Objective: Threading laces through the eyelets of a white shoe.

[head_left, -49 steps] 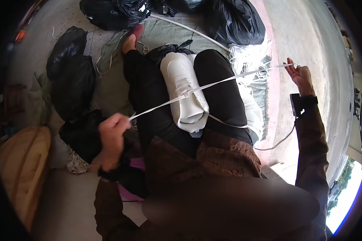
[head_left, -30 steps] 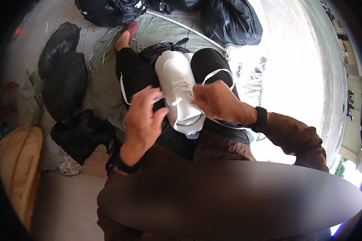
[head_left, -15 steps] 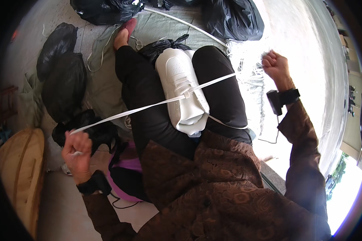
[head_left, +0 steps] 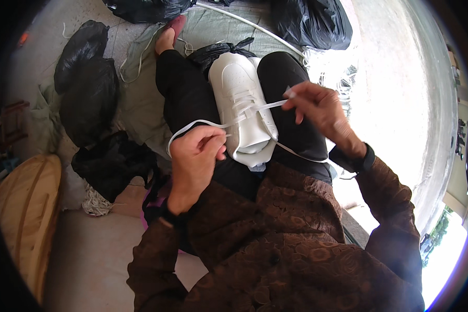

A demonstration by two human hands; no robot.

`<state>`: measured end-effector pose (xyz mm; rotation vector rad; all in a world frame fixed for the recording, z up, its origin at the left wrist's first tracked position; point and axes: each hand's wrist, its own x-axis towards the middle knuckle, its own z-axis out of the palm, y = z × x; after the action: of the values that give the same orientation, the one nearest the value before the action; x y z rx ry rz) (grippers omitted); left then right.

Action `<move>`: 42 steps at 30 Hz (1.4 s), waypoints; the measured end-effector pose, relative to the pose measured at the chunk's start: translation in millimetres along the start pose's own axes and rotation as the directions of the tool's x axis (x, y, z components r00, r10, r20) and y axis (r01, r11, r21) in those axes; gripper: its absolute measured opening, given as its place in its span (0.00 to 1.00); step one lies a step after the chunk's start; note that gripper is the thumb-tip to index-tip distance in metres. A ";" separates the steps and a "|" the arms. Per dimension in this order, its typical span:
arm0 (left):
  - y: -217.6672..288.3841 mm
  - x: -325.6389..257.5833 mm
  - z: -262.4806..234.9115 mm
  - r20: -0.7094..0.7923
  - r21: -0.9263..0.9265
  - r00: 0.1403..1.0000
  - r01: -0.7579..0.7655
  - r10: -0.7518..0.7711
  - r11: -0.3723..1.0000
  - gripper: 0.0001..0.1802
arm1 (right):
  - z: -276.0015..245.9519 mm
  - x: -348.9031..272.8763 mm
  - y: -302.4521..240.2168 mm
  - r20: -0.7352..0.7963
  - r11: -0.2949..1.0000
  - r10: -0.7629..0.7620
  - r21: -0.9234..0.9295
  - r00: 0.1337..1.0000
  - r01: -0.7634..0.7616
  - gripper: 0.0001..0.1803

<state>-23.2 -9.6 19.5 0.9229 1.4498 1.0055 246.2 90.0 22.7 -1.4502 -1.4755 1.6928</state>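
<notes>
Head view: one white sneaker (head_left: 243, 101) rests between the person's black-trousered thighs, its heel end partly hidden behind the left hand (head_left: 195, 156). That grip is closed tight on one end of the white lace (head_left: 203, 124); the right hand (head_left: 320, 112) pinches the other end between thumb and fingers. Around them, five black plastic bags (head_left: 88, 88), some cut off at the top edge.

1. Two black plastic bags (head_left: 86, 83), knotted and bulging, lie on the ground to my left.
2. Another crumpled black bag (head_left: 112, 164) sits by my left hip.
3. Two more black bags (head_left: 309, 23) rest beyond my knees.
</notes>
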 end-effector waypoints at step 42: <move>-11.7 26.4 20.5 0.107 0.607 0.881 -0.425 0.461 0.671 0.27 | 41.4 -3.5 -3.7 0.231 0.287 -0.359 -0.895 0.904 0.343 0.13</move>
<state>-5.8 13.1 -1.3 1.8192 1.6777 0.9014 209.1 70.9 21.9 -1.3529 -2.7309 0.4341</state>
